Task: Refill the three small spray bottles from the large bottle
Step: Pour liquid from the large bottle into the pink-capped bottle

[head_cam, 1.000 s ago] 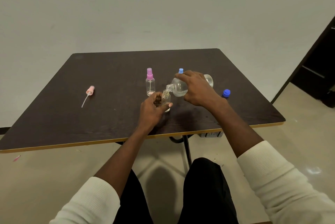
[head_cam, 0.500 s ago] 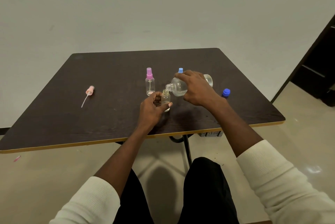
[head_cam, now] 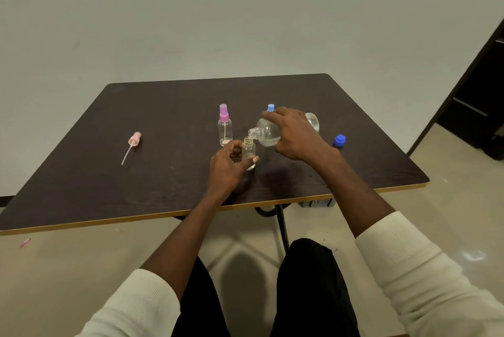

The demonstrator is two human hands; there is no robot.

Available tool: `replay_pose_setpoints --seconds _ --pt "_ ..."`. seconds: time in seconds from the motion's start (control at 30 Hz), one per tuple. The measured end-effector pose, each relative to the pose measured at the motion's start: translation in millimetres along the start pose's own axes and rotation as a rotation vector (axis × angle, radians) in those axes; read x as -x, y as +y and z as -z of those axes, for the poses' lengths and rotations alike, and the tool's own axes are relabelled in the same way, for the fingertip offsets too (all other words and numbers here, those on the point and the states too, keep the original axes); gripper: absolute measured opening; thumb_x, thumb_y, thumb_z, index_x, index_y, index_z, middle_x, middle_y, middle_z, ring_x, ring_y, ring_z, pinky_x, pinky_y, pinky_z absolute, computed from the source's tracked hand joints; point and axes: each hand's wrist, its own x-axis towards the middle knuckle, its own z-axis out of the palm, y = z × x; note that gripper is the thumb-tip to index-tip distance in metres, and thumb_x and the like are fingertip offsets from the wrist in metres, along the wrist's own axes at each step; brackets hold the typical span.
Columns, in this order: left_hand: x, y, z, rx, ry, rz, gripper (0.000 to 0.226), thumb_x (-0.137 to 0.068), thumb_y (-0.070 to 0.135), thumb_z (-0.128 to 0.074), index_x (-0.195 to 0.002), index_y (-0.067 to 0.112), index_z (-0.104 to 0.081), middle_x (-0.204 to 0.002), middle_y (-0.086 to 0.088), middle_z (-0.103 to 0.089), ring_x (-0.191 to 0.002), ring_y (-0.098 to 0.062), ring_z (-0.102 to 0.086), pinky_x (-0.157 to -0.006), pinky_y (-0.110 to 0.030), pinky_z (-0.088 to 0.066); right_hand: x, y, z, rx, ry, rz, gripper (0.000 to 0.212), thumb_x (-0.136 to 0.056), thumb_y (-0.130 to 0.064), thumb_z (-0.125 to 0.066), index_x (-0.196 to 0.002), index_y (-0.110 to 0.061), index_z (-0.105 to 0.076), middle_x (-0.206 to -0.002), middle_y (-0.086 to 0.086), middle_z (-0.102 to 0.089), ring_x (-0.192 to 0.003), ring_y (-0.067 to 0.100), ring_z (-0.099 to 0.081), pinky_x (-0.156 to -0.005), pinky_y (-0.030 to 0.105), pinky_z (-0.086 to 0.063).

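Note:
My left hand [head_cam: 229,166] grips a small clear spray bottle [head_cam: 249,152] that stands uncapped on the dark table [head_cam: 169,178]. My right hand [head_cam: 296,135] holds the large clear bottle [head_cam: 266,131] tipped on its side, its open neck just above the small bottle's mouth. A small bottle with a pink spray top [head_cam: 224,126] stands behind and to the left. Only the blue spray top [head_cam: 270,107] of a third small bottle shows behind my right hand. A loose pale pink spray head with its tube [head_cam: 132,143] lies at the table's left.
A dark blue cap [head_cam: 339,141] stands on the table to the right of my right hand. The table's yellow front edge [head_cam: 109,221] runs above my knees. A dark cabinet [head_cam: 480,102] stands at the far right.

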Motion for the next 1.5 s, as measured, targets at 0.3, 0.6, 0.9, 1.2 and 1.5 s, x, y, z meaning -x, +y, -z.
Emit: replay_pose_setpoints --seconds 0.3,0.6,0.9,1.2,1.5 --pt "-2.1 -2.2 -1.6 0.01 -0.008 0.007 0.031 -0.078 0.019 -0.084 -0.104 0.016 -0.068 -0.095 0.0 -0.074 -0.087 -0.012 -0.07 -0.078 -0.022 -0.057 -1.2 1.7 -0.1 0.007 0.007 0.013 0.073 -0.077 -0.016 -0.074 -0.142 -0.021 -0.041 -0.141 0.008 -0.046 -0.131 0.027 -0.039 -0.112 0.04 -0.024" --pt "0.5 1.6 0.2 0.001 -0.005 0.009 0.028 -0.08 0.017 -0.083 -0.102 0.014 -0.067 -0.093 0.001 -0.073 -0.083 -0.006 -0.069 -0.072 -0.012 -0.053 -2.5 1.6 0.2 -0.013 -0.009 0.006 0.074 -0.078 -0.013 -0.074 -0.143 -0.021 -0.041 -0.143 0.007 -0.044 -0.133 0.028 -0.037 -0.112 0.04 -0.024" --pt "-0.9 -2.0 -0.7 -0.024 -0.002 0.007 0.03 -0.079 0.022 -0.084 -0.103 0.018 -0.067 -0.094 0.002 -0.074 -0.087 -0.011 -0.07 -0.081 -0.03 -0.059 -3.7 2.3 1.8 0.006 -0.012 0.021 0.073 -0.078 -0.013 -0.074 -0.143 -0.022 -0.041 -0.144 0.007 -0.043 -0.133 0.028 -0.037 -0.112 0.04 -0.024" --pt "0.0 -1.4 -0.4 -0.036 0.003 -0.002 0.03 -0.079 0.023 -0.084 -0.102 0.023 -0.065 -0.093 0.007 -0.073 -0.086 -0.004 -0.069 -0.079 -0.022 -0.057 -4.1 1.8 2.0 0.008 -0.013 0.032 0.072 -0.078 -0.012 -0.073 -0.142 -0.021 -0.041 -0.144 0.008 -0.044 -0.133 0.028 -0.037 -0.112 0.04 -0.024" --pt "0.1 0.3 -1.5 -0.023 0.008 -0.009 0.028 -0.078 0.019 -0.084 -0.1 0.018 -0.066 -0.091 0.006 -0.073 -0.083 -0.005 -0.069 -0.076 -0.02 -0.056 -6.7 4.1 1.1 0.019 -0.021 0.039 0.073 -0.078 -0.013 -0.073 -0.143 -0.022 -0.041 -0.144 0.007 -0.044 -0.134 0.028 -0.037 -0.111 0.039 -0.025"
